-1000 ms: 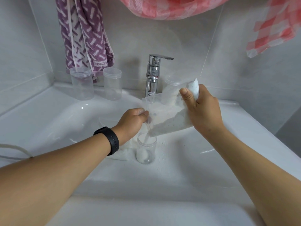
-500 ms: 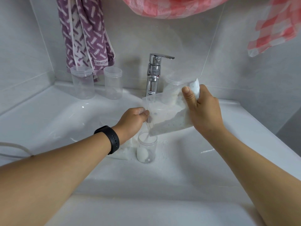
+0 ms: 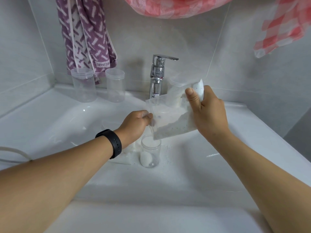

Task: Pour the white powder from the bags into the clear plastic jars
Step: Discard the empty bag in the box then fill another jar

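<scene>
Both hands hold the tilted powder bag (image 3: pixel 170 121) over the open jar (image 3: pixel 150 153) in the sink basin (image 3: pixel 50 125): left hand (image 3: pixel 136 122) pinching its mouth, right hand (image 3: pixel 208 111) gripping its base. The jar looks about one-third full; much powder remains, and two jars (image 3: pixel 83 86) at the back-left edge stand unfilled.

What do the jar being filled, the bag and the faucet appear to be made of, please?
Jar: clear, probably rigid plastic; the powder shows through its wall. Bag: thin translucent plastic film, creased where the hands grip it. Faucet: polished, chrome-like metal with mirror reflections.
</scene>
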Demonstrator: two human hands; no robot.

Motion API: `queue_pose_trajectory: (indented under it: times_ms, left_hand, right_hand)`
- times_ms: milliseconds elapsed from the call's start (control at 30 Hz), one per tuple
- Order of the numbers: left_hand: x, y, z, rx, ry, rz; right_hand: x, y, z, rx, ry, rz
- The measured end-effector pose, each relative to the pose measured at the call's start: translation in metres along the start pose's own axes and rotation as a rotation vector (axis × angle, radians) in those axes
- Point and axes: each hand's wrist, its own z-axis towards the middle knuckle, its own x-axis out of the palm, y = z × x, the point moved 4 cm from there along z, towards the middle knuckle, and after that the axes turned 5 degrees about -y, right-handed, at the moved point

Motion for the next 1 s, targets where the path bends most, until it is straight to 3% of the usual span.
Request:
queue_pose_trajectory:
  times_ms: [1000]
  left_hand:
    - [-0.0025,-0.0002,0.0014,0.013,-0.013,0.004]
  right_hand:
    - [-0.0043,0.0058,-0.0026,0.021,-0.063,0.06]
